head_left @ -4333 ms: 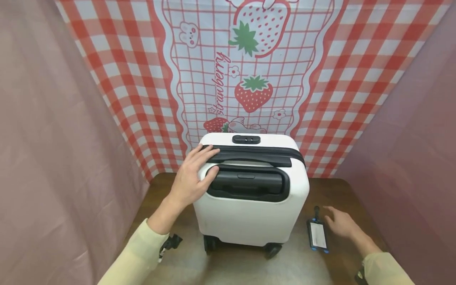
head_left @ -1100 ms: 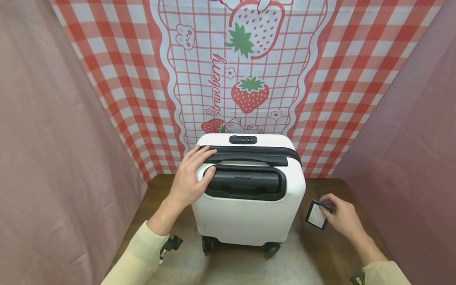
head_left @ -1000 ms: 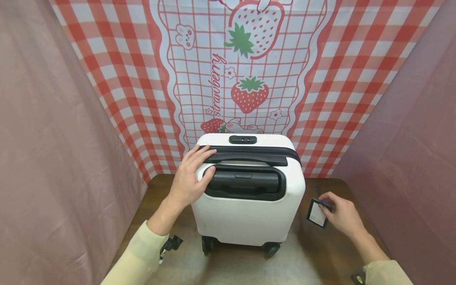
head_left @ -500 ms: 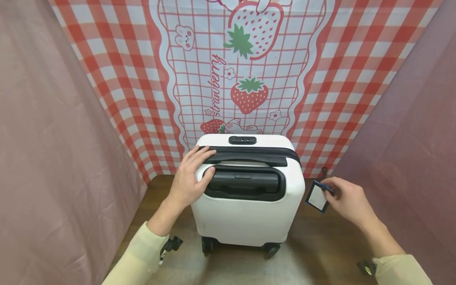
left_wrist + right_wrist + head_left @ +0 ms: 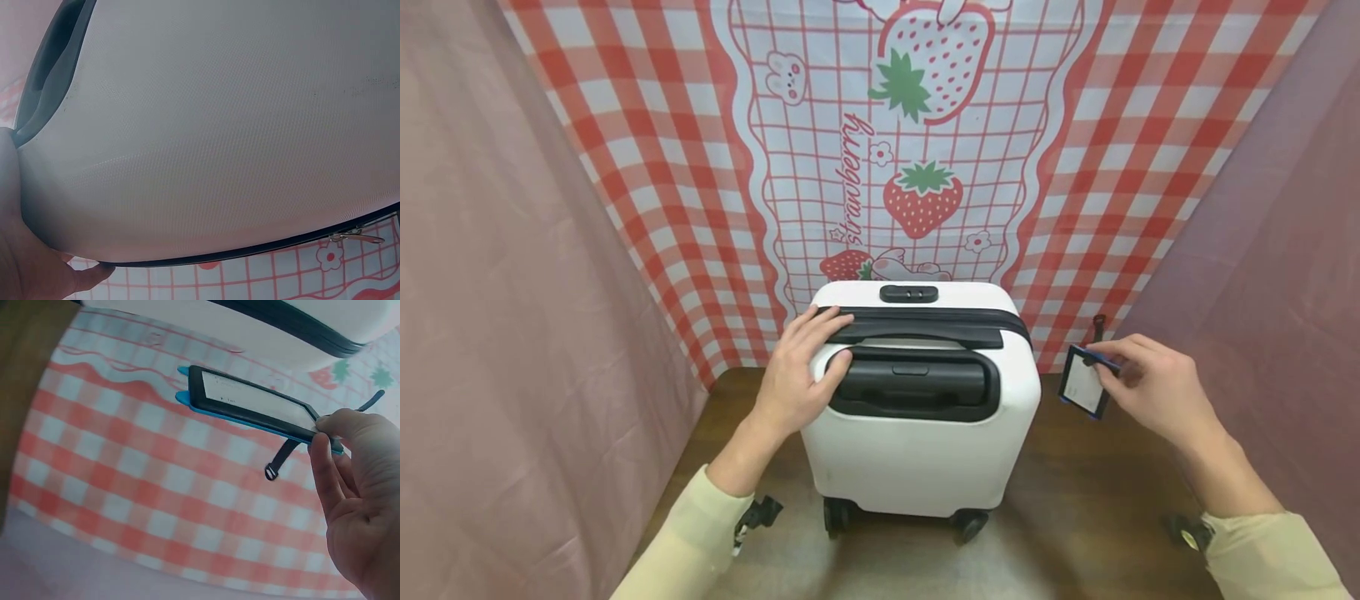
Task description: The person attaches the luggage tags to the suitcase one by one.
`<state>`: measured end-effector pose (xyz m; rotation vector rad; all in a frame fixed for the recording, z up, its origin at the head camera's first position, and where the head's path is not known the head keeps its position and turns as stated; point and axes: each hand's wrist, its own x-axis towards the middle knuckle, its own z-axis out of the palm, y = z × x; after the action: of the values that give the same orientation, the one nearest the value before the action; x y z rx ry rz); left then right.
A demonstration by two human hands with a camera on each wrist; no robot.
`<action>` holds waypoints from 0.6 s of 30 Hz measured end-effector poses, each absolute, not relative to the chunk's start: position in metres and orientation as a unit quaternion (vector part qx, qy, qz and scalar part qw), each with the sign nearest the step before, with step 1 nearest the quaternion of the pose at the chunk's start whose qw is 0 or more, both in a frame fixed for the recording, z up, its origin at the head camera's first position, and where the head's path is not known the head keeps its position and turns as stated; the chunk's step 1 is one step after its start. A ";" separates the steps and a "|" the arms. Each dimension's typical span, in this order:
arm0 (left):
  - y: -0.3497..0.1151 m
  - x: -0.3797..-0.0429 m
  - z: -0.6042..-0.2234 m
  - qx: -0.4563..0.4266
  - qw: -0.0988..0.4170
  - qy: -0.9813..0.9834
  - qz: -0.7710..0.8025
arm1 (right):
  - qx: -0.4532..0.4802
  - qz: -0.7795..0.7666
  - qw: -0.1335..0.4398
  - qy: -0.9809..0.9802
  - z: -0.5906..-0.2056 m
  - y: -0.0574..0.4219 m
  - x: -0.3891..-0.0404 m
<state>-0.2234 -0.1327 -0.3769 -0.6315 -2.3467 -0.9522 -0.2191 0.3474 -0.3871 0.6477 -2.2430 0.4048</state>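
A white carry-on suitcase [image 5: 917,467] stands upright on its wheels. Black top handle, recessed pull handle and combination lock [image 5: 909,293] show at its top. My left hand [image 5: 796,375] rests on the suitcase's upper left corner, fingers lying across the top, thumb at the edge of the recess. To the right of the case, my right hand [image 5: 1165,387] pinches a luggage tag [image 5: 1084,385] between thumb and fingers, off the table. In the right wrist view the tag [image 5: 256,405] has a black frame, blue backing and white card, and its buckled strap [image 5: 284,456] hangs loose.
The case stands on a brown wooden table [image 5: 1090,500]. Behind it hangs a red-and-white strawberry cloth [image 5: 700,183]. Pink curtains [image 5: 535,333] close off both sides. A metal zipper pull [image 5: 359,237] hangs at the case's seam in the left wrist view.
My right hand, at first beside the tag on the table, has taken hold of it and lifted it up and away from me. My left hand has stayed on the suitcase.
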 end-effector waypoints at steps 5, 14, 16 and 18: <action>-0.133 -0.223 -0.376 -0.233 0.262 -0.869 -0.350 | 0.252 0.157 0.387 -0.873 -0.365 0.340 -0.219; -0.133 -0.223 -0.376 -0.234 0.262 -0.869 -0.348 | 0.271 0.159 0.401 -0.861 -0.337 0.326 -0.214; -0.134 -0.223 -0.375 -0.236 0.263 -0.869 -0.347 | 0.275 0.162 0.409 -0.855 -0.332 0.323 -0.213; -0.134 -0.223 -0.375 -0.238 0.264 -0.868 -0.347 | 0.281 0.168 0.418 -0.847 -0.326 0.319 -0.212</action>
<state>-0.2226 -0.1341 -0.3752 -0.6420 -2.3464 -0.9372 -0.2124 0.3193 -0.3262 0.7049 -2.1255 0.4224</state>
